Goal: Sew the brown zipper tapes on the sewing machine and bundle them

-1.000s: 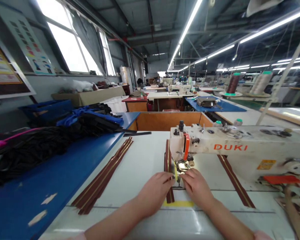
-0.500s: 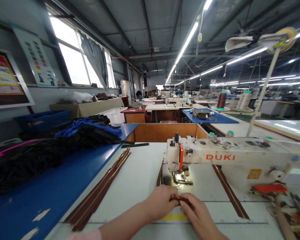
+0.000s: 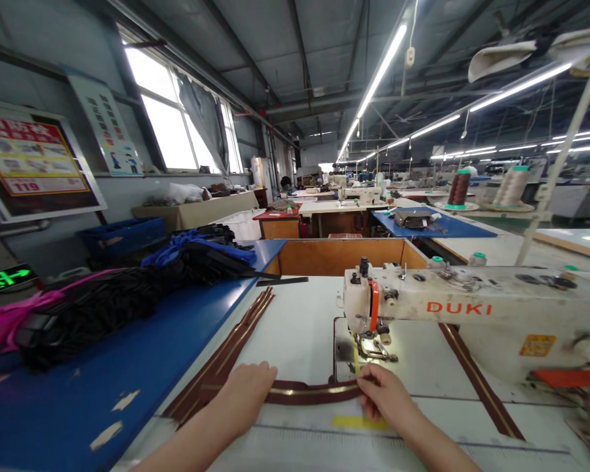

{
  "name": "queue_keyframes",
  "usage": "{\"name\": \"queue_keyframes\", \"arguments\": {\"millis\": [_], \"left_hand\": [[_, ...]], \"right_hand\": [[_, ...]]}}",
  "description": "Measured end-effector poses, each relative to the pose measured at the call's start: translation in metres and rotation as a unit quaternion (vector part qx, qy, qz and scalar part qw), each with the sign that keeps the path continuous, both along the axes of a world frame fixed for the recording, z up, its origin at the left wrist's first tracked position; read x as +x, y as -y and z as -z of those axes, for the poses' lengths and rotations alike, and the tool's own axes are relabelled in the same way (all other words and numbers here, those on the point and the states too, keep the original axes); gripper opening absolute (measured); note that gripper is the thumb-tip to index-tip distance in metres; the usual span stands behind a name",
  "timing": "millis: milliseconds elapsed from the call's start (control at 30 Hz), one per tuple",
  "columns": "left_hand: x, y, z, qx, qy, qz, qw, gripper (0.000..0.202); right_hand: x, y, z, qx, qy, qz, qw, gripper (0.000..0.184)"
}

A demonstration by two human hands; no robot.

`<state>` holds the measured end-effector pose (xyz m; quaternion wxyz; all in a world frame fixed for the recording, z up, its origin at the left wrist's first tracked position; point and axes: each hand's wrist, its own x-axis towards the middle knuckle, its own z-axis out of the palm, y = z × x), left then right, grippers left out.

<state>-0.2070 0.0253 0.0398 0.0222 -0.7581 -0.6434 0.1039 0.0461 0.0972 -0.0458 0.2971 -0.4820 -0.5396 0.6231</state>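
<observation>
"Locating the zipper strip [image 3: 305,392] first: where does it lie?" the trainee asks.

"Crosswise on the white table [image 3: 295,328], running left to right along the near side of the sewing machine [image 3: 472,308]. Its right end sits just near of the presser foot [image 3: 373,349]. Its left end overlaps the stack of zipper strips [image 3: 226,354]."

"And the grip on each side?"

"The right hand [image 3: 383,396] pinches the right end between thumb and fingers, so that grip is closed on the strip. The left hand [image 3: 248,393] lies knuckles-up over the left end. Whether its grip is closed under the palm cannot be told from this view."

"How is the step done well?"

"In my judgement, hold the strip flat and lightly taut between both hands, with the teeth line up and no twist. Present the right end square to the foot, using the yellow mark [image 3: 358,421] on the table as a reference. Fingertips belong beside the foot, never under the needle — and the left hand should separate only this one strip from the stack, so no neighbour is dragged along."
</observation>
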Motion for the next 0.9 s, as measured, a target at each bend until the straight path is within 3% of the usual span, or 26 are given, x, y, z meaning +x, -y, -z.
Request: {"name": "queue_keyframes", "arguments": {"millis": [167,333,500,600,667,800,900], "left_hand": [[0.042,-0.006,0.037,0.055,0.036,0.113,0.991,0.064],[0.09,-0.022,0.058,0.118,0.15,0.243,0.951,0.032],[0.1,-0.042,0.072,0.126,0.211,0.275,0.93,0.016],[0.098,-0.048,0.076,0.131,0.239,0.26,0.926,0.017],[0.098,-0.049,0.077,0.14,0.256,0.243,0.925,0.02],[0.1,-0.051,0.077,0.156,0.315,0.215,0.911,0.025],[0.101,-0.053,0.079,0.165,0.348,0.207,0.899,0.025]], "right_hand": [[-0.013,-0.008,-0.014,-0.037,0.012,-0.051,0.998,0.013],[-0.007,-0.013,-0.023,-0.064,0.009,-0.072,0.995,0.006],[0.003,-0.019,-0.023,-0.039,0.049,-0.09,0.994,0.015],[0.017,-0.021,-0.022,0.013,0.079,-0.083,0.993,0.021],[0.028,-0.02,-0.022,0.087,0.104,-0.054,0.989,0.021],[0.044,-0.016,-0.018,0.331,0.169,-0.051,0.927,0.03],[0.044,-0.015,-0.014,0.393,0.188,-0.07,0.897,0.021]]}}
